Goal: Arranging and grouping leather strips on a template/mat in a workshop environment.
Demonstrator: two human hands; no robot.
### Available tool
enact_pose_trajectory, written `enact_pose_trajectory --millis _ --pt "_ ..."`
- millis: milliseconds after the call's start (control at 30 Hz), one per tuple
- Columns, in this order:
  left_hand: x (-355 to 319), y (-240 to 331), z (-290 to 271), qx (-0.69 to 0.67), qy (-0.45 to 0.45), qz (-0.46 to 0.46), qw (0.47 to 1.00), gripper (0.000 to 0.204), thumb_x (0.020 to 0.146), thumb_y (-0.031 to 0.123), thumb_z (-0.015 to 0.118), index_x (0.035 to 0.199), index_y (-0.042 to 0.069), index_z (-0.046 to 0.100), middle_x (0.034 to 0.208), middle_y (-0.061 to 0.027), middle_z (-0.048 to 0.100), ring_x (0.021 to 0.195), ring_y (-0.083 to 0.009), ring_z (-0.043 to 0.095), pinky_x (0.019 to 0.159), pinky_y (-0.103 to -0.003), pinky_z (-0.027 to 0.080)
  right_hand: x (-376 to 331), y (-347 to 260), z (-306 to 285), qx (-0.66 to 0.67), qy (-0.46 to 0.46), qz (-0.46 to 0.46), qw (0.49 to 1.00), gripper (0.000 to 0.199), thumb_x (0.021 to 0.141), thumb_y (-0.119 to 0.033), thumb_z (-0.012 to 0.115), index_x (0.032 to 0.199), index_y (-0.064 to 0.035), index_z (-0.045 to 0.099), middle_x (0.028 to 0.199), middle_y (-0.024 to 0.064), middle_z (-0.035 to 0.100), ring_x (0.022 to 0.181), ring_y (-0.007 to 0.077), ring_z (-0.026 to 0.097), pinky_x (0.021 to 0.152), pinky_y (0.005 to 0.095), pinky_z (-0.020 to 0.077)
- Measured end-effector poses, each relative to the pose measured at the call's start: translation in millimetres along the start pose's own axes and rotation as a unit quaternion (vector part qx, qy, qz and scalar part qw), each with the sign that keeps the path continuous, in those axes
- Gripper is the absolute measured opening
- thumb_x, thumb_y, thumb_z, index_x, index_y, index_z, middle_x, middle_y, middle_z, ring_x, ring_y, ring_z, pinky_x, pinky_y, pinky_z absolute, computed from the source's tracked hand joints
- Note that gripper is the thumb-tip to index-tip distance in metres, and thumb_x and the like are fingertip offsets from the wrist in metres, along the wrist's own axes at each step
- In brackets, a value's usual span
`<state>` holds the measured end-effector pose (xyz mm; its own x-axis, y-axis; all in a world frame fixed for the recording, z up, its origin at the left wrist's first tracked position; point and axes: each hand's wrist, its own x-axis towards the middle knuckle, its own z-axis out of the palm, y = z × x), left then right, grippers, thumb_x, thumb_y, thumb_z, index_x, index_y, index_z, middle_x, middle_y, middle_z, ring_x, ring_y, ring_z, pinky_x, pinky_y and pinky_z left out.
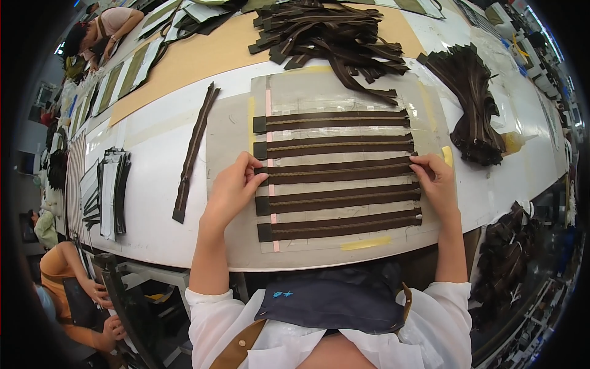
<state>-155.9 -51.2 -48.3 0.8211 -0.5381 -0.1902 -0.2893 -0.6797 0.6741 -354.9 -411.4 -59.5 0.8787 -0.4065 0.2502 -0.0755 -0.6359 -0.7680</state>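
Note:
Several dark brown zippers lie in parallel rows across a grey board [332,243] in front of me, each with a black square tab at its left end. My left hand [235,183] pinches the left end of the middle zipper [338,170], by its black tab. At that zipper's other end, my right hand [436,178] has thumb and fingers closed on the tape. The zipper lies stretched straight between both hands. A pink strip [275,245] runs down the board beside the tabs. Left of the board, a single loose zipper [195,150] rests on the white table.
A tangled zipper pile [326,31] lies beyond the board, and a tied zipper bundle [473,104] at right, beside a yellowish bottle [515,141]. Stacked fabric pieces [110,194] stand at left. Other people [114,27] work at far left and lower left [67,289].

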Motion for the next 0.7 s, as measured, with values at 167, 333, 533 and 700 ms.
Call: enact_pose_trajectory --millis 167,333,533,700 --pt "0 -4 0 0.001 0.006 0.001 1.000 0.021 0.091 0.014 0.071 0.103 0.003 0.058 0.072 -0.0048 0.056 0.065 -0.0172 0.053 0.065 -0.031 0.047 4 -2 0 -0.069 -0.015 -0.033 0.997 0.007 0.089 0.000 0.070 0.095 0.0004 0.068 0.074 0.0069 0.057 0.061 0.0142 0.050 0.056 0.0268 0.0405" --pt "0 -3 1 0.004 0.004 0.005 1.000 0.021 0.090 0.014 0.071 0.103 0.003 0.057 0.072 -0.0048 0.056 0.065 -0.0171 0.053 0.065 -0.031 0.047 8 -6 -1 -0.151 -0.030 -0.075 0.985 0.007 0.087 -0.001 0.069 0.092 0.0005 0.066 0.076 0.0112 0.058 0.064 0.0241 0.055 0.060 0.0331 0.0445" --pt "0 -2 1 0.003 0.007 0.005 1.000 0.022 0.089 0.012 0.072 0.102 0.003 0.057 0.070 -0.0047 0.055 0.064 -0.0173 0.053 0.063 -0.031 0.046 7 -11 -5 -0.165 -0.061 -0.068 0.982 0.007 0.086 -0.001 0.069 0.089 0.0009 0.063 0.082 0.0131 0.062 0.078 0.0319 0.063 0.069 0.0394 0.0491" --pt "0 -2 0 -0.003 0.007 0.011 1.000 0.021 0.089 0.012 0.071 0.102 0.003 0.057 0.069 -0.0046 0.054 0.062 -0.0173 0.052 0.061 -0.032 0.045 4 -15 -7 -0.178 -0.075 -0.067 0.979 0.007 0.087 -0.001 0.068 0.089 0.0011 0.062 0.082 0.0133 0.063 0.077 0.0323 0.063 0.069 0.0391 0.0499"
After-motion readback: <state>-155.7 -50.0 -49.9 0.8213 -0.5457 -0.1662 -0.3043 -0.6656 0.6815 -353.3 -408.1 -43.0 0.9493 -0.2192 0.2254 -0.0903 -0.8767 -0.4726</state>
